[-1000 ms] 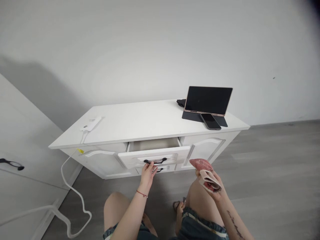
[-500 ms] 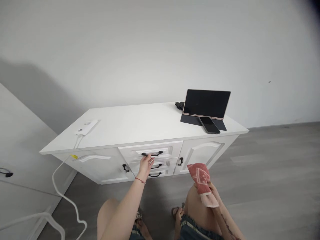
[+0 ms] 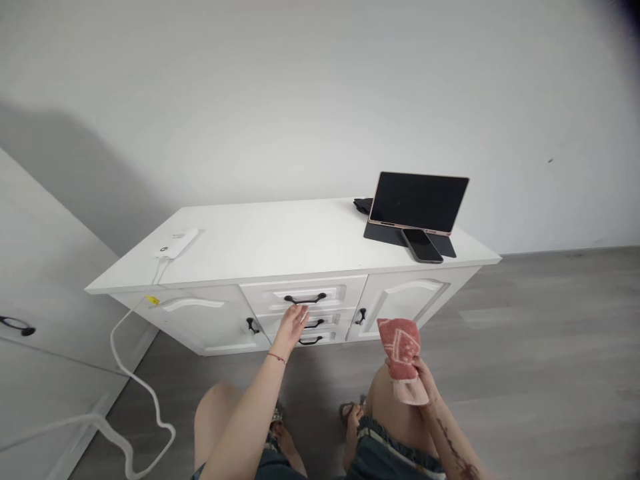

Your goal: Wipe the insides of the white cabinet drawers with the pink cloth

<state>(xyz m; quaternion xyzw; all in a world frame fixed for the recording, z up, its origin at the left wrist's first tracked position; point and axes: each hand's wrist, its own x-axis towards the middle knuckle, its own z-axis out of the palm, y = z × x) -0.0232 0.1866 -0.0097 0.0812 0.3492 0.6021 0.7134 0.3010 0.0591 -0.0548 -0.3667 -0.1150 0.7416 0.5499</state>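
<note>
Before the white cabinet (image 3: 295,247), your left hand (image 3: 291,327) is hovering with fingers loosely open at the shut middle drawers, just below the top handle (image 3: 305,299). Your right hand (image 3: 419,375) is gripping a folded red cloth (image 3: 400,345), fingers closed on it, above your knee.

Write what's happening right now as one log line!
left hand: open, by black drawer handles | right hand: holds folded red patterned cloth | white cabinet drawers: shut | dark tablet on top

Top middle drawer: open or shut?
Shut. The top drawer front sits flush with the cabinet face, no gap visible; the left hand is just below its handle.
</note>
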